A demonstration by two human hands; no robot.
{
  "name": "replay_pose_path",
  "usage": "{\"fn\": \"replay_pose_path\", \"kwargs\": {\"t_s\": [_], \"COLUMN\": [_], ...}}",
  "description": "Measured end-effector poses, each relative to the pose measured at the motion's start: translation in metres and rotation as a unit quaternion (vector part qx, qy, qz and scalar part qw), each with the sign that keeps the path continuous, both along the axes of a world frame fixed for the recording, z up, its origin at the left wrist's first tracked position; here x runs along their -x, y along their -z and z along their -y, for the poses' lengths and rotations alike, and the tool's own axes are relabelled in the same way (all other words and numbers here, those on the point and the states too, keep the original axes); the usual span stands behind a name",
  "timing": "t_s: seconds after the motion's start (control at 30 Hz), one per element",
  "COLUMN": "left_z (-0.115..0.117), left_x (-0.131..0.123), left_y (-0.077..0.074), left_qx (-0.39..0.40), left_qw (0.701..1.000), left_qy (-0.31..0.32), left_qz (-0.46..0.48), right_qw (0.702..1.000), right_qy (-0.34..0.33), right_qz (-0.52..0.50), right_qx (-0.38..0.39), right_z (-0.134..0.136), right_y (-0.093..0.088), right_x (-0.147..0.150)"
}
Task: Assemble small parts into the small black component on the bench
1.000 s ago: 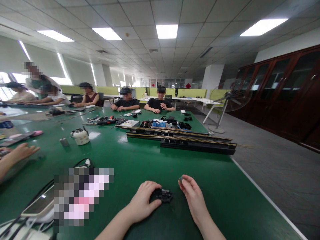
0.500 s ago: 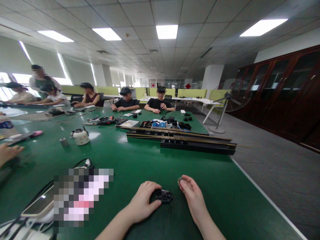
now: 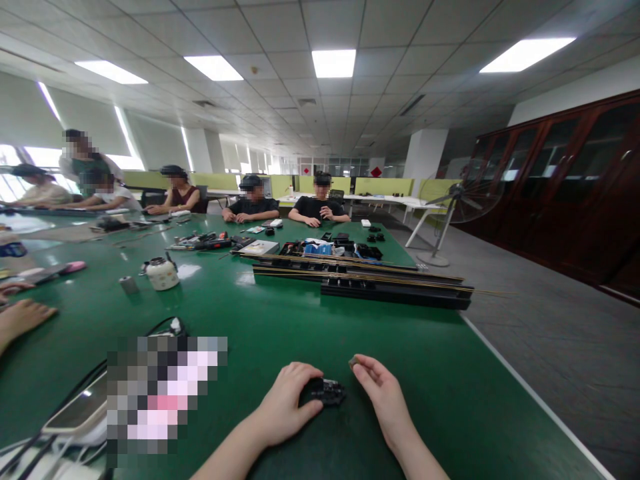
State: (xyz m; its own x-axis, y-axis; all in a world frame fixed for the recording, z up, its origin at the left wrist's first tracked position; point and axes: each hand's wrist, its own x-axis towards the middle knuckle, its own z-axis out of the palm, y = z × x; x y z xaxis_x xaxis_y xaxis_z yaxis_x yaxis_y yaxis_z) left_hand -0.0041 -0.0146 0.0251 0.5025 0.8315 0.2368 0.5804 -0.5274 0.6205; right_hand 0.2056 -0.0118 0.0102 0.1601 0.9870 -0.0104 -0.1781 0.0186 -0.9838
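Observation:
A small black part with fine detail on top (image 3: 331, 392) lies on the green table (image 3: 280, 327); its exact kind is too small to make out. My left hand (image 3: 285, 403) grips its left end between thumb and fingers. Just to the right, and apart from the black part, my right hand (image 3: 383, 393) is raised slightly over the table. Its thumb and index finger pinch a tiny greyish piece (image 3: 353, 362), whose kind I cannot tell.
Long black rails with thin brass-coloured rods (image 3: 400, 290) lie across the table ahead. At left are a phone (image 3: 80, 403), cables, a white jar (image 3: 163, 273) and a grey cylinder (image 3: 129, 285). A neighbour's hand (image 3: 27, 317) rests at the left edge. Several people sit opposite.
My right hand has shifted slightly left, and the tiny piece in it has turned. My left hand stays on the black part. The neighbour's hand at the far left has moved a little.

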Motion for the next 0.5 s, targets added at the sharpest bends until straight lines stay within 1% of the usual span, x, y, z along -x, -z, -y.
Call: {"fn": "replay_pose_path", "kwargs": {"t_s": [0.27,0.37,0.5], "left_z": [-0.0010,-0.0008,-0.0010], "left_x": [-0.0001,0.0003,0.0020], "left_y": [-0.0015,-0.0008,0.0018], "left_qx": [0.003,0.007,0.001], "left_qw": [1.000,1.000,1.000], "left_qy": [-0.004,-0.008,-0.004], "left_qz": [-0.008,-0.008,-0.001], "right_qw": [0.995,0.986,0.968], "right_qy": [-0.054,-0.085,-0.096], "right_qz": [0.083,0.135,0.224], "right_qx": [-0.021,-0.042,-0.052], "right_z": [0.0022,0.0049,0.0097], "right_y": [-0.0034,-0.0048,-0.0088], "right_x": [0.0025,0.0044,0.0072]}}
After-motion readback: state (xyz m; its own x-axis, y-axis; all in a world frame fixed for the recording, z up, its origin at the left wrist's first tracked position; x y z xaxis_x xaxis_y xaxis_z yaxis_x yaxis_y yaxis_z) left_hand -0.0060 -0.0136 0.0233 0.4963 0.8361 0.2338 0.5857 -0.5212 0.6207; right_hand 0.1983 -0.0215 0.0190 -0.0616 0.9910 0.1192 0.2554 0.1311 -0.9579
